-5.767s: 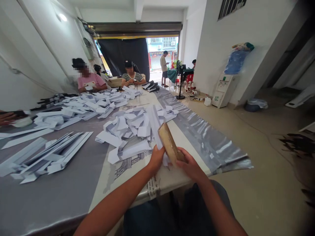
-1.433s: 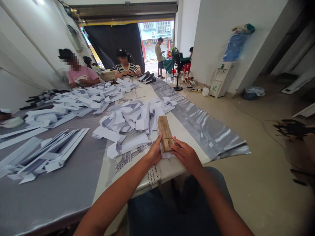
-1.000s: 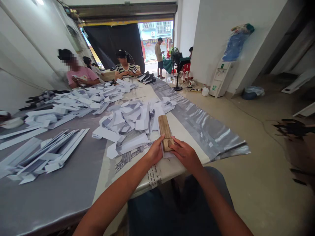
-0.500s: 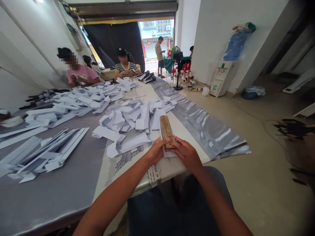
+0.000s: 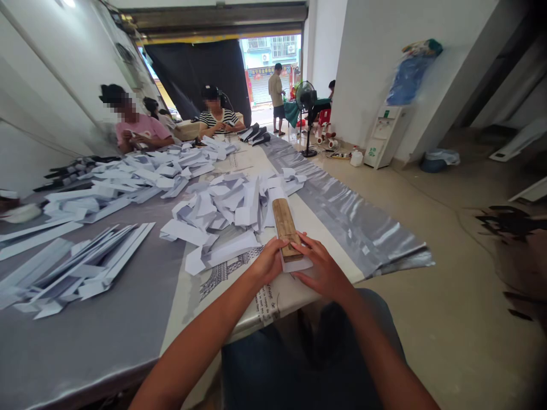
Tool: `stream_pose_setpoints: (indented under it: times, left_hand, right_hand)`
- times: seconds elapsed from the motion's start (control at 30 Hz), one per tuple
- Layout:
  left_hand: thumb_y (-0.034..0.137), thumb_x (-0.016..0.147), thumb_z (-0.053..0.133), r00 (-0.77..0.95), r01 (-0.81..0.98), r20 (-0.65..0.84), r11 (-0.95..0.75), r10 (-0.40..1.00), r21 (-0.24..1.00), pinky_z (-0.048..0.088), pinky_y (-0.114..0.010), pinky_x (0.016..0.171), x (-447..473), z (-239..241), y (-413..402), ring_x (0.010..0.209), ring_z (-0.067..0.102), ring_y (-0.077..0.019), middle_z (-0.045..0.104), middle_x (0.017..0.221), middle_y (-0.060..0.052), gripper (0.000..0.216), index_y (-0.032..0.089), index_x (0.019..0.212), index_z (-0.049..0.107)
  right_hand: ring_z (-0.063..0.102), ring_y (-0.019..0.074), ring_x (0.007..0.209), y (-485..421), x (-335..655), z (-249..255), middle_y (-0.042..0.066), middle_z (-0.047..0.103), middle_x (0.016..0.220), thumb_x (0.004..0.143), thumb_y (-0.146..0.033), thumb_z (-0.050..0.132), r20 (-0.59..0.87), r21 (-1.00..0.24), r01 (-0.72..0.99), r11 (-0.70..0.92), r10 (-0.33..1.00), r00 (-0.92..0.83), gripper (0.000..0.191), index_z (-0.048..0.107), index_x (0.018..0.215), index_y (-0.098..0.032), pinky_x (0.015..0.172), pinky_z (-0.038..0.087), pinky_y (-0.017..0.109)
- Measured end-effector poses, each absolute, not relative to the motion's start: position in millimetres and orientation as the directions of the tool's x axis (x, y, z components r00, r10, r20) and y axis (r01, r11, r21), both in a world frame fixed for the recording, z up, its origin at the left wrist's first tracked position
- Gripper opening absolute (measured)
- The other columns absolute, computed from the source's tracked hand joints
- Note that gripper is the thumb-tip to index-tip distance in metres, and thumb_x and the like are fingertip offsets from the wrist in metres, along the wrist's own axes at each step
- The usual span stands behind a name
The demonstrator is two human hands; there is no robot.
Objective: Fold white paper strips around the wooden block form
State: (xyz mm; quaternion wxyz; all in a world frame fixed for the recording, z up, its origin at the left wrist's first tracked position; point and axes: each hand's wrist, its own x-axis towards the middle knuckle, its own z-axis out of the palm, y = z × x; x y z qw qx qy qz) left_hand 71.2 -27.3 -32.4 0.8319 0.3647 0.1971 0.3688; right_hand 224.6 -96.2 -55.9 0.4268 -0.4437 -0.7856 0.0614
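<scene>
A narrow wooden block (image 5: 285, 222) lies lengthwise over a white paper strip (image 5: 294, 265), whose near end shows below the block. My left hand (image 5: 270, 261) is closed along the block's left side, its thumb pressing on top and its other fingers partly hidden. On the right side, my right hand (image 5: 323, 269) has its fingertips on the block's edge and its thumb low by the paper's near end. That paper end sits between thumb and fingers. A heap of folded white paper pieces (image 5: 213, 208) is just beyond the block.
More paper pieces (image 5: 89, 267) lie at left on the grey table cover (image 5: 119, 336), and another long heap (image 5: 149, 168) stretches behind. Two people sit across the table. A standing fan (image 5: 306, 97) and a water dispenser (image 5: 384, 136) stand on the floor to the right.
The block and both hands have shifted slightly left and up. My right thumb has moved down and away from the fingers, and more of the paper's near end shows.
</scene>
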Motion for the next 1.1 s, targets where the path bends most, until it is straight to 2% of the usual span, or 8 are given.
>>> stream_pose_setpoints:
  times: [0.17, 0.37, 0.53, 0.6, 0.77, 0.93, 1.1]
  left_hand:
    - [0.025, 0.078, 0.053, 0.686, -0.443, -0.096, 0.518, 0.722, 0.732, 0.044, -0.038, 0.094, 71, -32, -27, 0.103, 0.062, -0.0246, 0.069, 0.106, -0.012, 0.039, 0.01, 0.112, 0.064]
    - [0.029, 0.073, 0.057, 0.734, -0.361, -0.196, 0.618, 0.65, 0.698, 0.049, -0.035, 0.082, 73, -32, -29, 0.093, 0.065, -0.0249, 0.07, 0.096, -0.012, 0.038, 0.01, 0.106, 0.065]
    - [0.026, 0.073, 0.062, 0.717, -0.363, -0.175, 0.575, 0.675, 0.733, 0.049, -0.031, 0.079, 73, -36, -28, 0.091, 0.065, -0.0232, 0.07, 0.095, -0.012, 0.036, 0.009, 0.104, 0.065]
    - [0.026, 0.072, 0.064, 0.709, -0.365, -0.164, 0.556, 0.686, 0.747, 0.049, -0.032, 0.081, 72, -37, -27, 0.092, 0.065, -0.0231, 0.07, 0.096, -0.012, 0.035, 0.009, 0.103, 0.065]
    - [0.028, 0.068, 0.07, 0.737, -0.378, -0.103, 0.533, 0.668, 0.757, 0.047, -0.036, 0.089, 71, -35, -27, 0.098, 0.064, -0.0259, 0.07, 0.095, -0.014, 0.035, 0.009, 0.097, 0.067]
    - [0.028, 0.068, 0.071, 0.774, -0.405, 0.001, 0.494, 0.634, 0.769, 0.043, -0.038, 0.094, 71, -34, -30, 0.103, 0.062, -0.0268, 0.069, 0.101, -0.013, 0.04, 0.01, 0.103, 0.066]
    - [0.027, 0.072, 0.068, 0.782, -0.418, 0.015, 0.506, 0.623, 0.755, 0.042, -0.039, 0.096, 73, -35, -32, 0.104, 0.061, -0.026, 0.069, 0.103, -0.013, 0.036, 0.01, 0.104, 0.066]
  right_hand:
    - [0.034, 0.025, 0.134, -95, 224, -57, 0.006, 0.03, 0.15, 0.082, -0.025, 0.06, 0.604, -0.479, 0.659, 0.581, 0.762, -0.233, 0.069, 0.028, 0.143, -0.03, 0.109, 0.033, 0.048]
    - [0.047, 0.0231, 0.123, -93, 227, -59, 0.005, 0.048, 0.137, 0.083, -0.029, 0.062, 0.648, -0.548, 0.618, 0.564, 0.753, -0.113, 0.048, 0.049, 0.129, -0.033, 0.103, 0.041, 0.044]
    - [0.05, 0.0233, 0.118, -93, 228, -54, 0.005, 0.056, 0.126, 0.08, -0.031, 0.066, 0.695, -0.57, 0.596, 0.566, 0.719, -0.018, 0.038, 0.059, 0.117, -0.033, 0.101, 0.041, 0.045]
    - [0.049, 0.0238, 0.119, -93, 227, -54, 0.005, 0.057, 0.126, 0.078, -0.031, 0.068, 0.699, -0.594, 0.575, 0.562, 0.714, 0.025, 0.042, 0.058, 0.119, -0.032, 0.103, 0.04, 0.046]
    - [0.045, 0.0254, 0.126, -92, 231, -59, 0.009, 0.046, 0.138, 0.074, -0.034, 0.072, 0.607, -0.779, 0.379, 0.499, 0.751, 0.26, 0.066, 0.044, 0.134, -0.029, 0.098, 0.045, 0.043]
    - [0.049, 0.0241, 0.123, -89, 239, -60, 0.005, 0.057, 0.13, 0.077, -0.03, 0.07, 0.628, -0.755, 0.301, 0.582, 0.774, 0.079, 0.045, 0.06, 0.12, -0.031, 0.107, 0.037, 0.046]
    - [0.051, 0.0211, 0.121, -87, 242, -63, 0.0, 0.06, 0.128, 0.079, -0.023, 0.067, 0.686, -0.714, 0.257, 0.652, 0.725, 0.065, 0.04, 0.062, 0.116, -0.037, 0.104, 0.042, 0.046]
